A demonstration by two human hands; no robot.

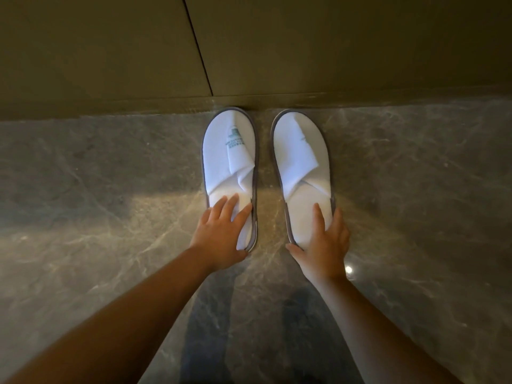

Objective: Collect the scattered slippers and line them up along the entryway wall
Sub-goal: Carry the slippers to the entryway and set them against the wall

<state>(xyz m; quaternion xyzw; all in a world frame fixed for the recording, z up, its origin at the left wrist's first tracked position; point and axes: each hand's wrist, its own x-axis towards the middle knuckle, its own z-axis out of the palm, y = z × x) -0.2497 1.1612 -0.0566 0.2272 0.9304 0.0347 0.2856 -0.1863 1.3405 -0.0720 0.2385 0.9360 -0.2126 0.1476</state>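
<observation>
Two white slippers with grey edging lie side by side on the marble floor, toes touching the base of the wall. The left slipper carries a green printed logo; the right slipper shows only a trace of print. My left hand rests flat on the left slipper's heel, fingers spread over the insole and thumb at the heel rim. My right hand lies on the right slipper's heel, thumb hooked around the heel edge and fingers along its outer side.
The wall is olive-brown panelling with a dark seam running down to the floor just left of the slippers. Glossy grey veined marble floor spreads to both sides, with a bright light reflection near my right wrist.
</observation>
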